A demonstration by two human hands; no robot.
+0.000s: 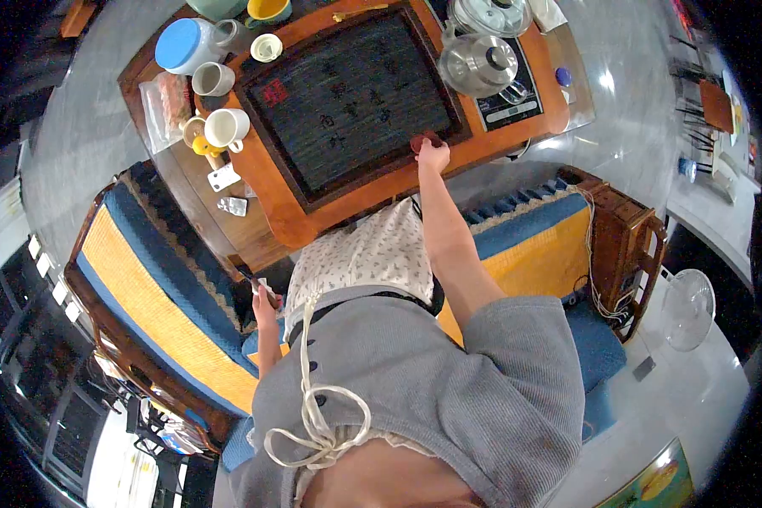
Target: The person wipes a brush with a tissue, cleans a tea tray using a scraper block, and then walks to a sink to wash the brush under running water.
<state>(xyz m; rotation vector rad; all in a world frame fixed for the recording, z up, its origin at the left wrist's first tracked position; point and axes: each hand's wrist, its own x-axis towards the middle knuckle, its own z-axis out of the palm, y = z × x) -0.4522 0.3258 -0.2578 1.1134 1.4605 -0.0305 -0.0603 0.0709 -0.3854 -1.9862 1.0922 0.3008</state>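
Note:
My right hand (433, 155) is closed on a small dark red object (424, 142) at the lower right edge of the dark tea tray (347, 102). Low on the left, beside my lap, my left hand (267, 302) is closed around a small white and dark item (263, 288) that I cannot make out. The tray lies in an orange-brown wooden table (296, 222), with dark characters and a red seal mark on its surface. Close to the tray's right side stands a glass kettle (476, 66).
Left of the tray are a white mug (227, 129), a grey cup (213, 80), a blue-lidded jar (183, 46) and a plastic bag (162, 110). A hot plate (510, 106) is at right. Padded benches (157, 279) flank me; a fan (687, 309) stands far right.

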